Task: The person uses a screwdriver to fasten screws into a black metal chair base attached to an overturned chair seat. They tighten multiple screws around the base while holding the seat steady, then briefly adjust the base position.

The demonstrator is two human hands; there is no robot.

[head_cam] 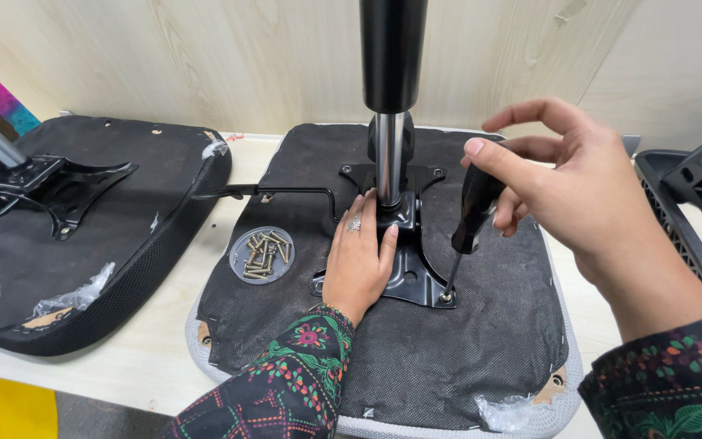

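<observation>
An upturned chair seat (448, 358) lies on the table in front of me, its underside covered in black fabric. A black metal mounting plate (410, 276) with an upright gas cylinder (392, 162) sits on it. My left hand (359, 256) presses flat on the plate beside the cylinder, fingers apart, a ring on one finger. My right hand (566, 183) grips a black-handled screwdriver (469, 223). Its tip stands in a screw (445, 297) at the plate's near right corner.
A clear round lid with several brass screws (262, 254) rests on the seat's left part. A second upturned seat (83, 236) with its own bracket lies at the left. A black plastic chair part (692, 195) is at the right edge. A wooden wall stands behind.
</observation>
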